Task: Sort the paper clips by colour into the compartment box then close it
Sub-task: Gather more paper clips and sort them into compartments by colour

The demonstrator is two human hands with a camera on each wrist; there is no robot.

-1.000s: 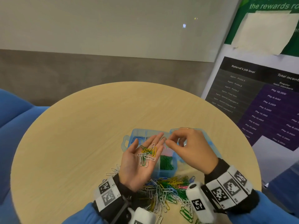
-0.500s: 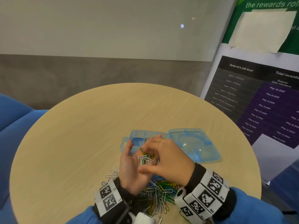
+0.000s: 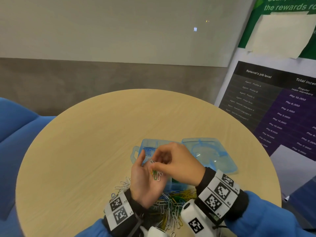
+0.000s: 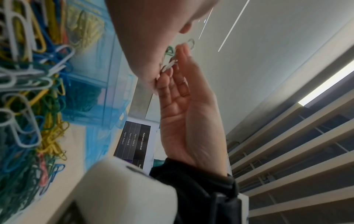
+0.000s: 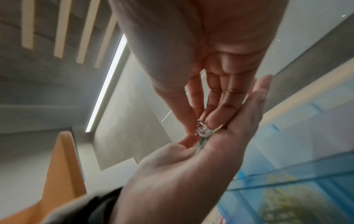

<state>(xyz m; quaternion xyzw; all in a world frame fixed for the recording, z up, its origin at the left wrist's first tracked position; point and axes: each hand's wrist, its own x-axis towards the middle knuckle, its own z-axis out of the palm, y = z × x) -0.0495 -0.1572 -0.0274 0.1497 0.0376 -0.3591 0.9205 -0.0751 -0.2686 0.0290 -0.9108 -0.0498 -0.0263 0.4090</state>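
My left hand (image 3: 148,170) lies palm up above the table's near side, cupping a small bunch of paper clips (image 3: 156,175) in white, green and yellow. My right hand (image 3: 152,165) reaches over it from the right. Its thumb and fingertip pinch a white clip (image 5: 202,128) out of that bunch. The translucent blue compartment box (image 3: 136,151) stands just behind the hands, partly hidden by them, with blue clips (image 3: 148,150) in its far left cell. Its lid (image 3: 210,156) lies open flat to the right. In the left wrist view the pinched clips (image 4: 170,63) sit between both hands.
A mixed pile of loose clips (image 3: 171,202) lies between my wrists at the near edge of the round wooden table (image 3: 85,142). A few white clips (image 3: 123,183) lie left of my left wrist. A poster board (image 3: 273,108) stands to the right and a blue seat (image 3: 15,130) to the left.
My right hand came back from over the box to my left palm and took hold of a white clip there. The left hand's fingers curled up slightly and it stayed in place.
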